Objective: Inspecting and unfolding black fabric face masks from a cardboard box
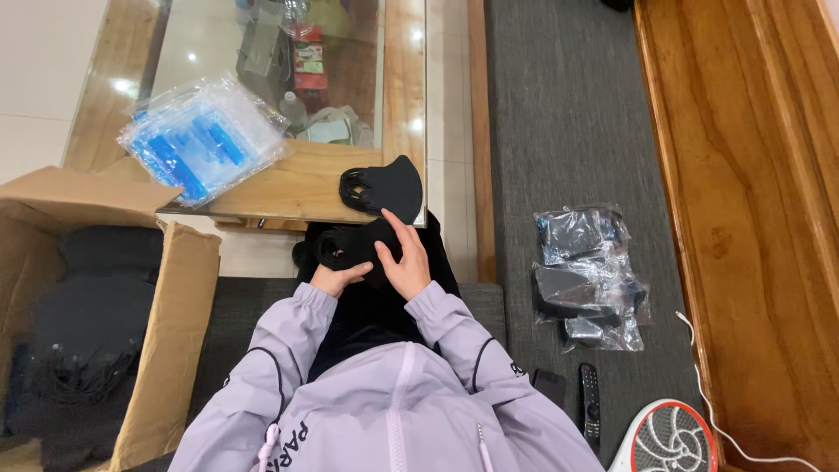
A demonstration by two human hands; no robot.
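Observation:
Both hands meet over my lap on a black face mask [354, 243]. My left hand [336, 278] grips its lower left edge near the ear loops. My right hand [404, 258] rests on its right side with the fingers spread over the fabric. Just beyond, a stack of black masks [389, 185] lies on the near corner of the wooden, glass-topped table [306, 188]. A pile of clear plastic bags with blue strips [203, 140] sits on the table's left part.
An open cardboard box [166, 341] full of black masks stands at my left. On the grey sofa cushion at my right lie several bagged black masks [587, 275], a phone [549, 385], a remote control [591, 400] and a red-rimmed racket-shaped swatter [669, 439]. Wooden sofa frame [752, 218] runs along the right.

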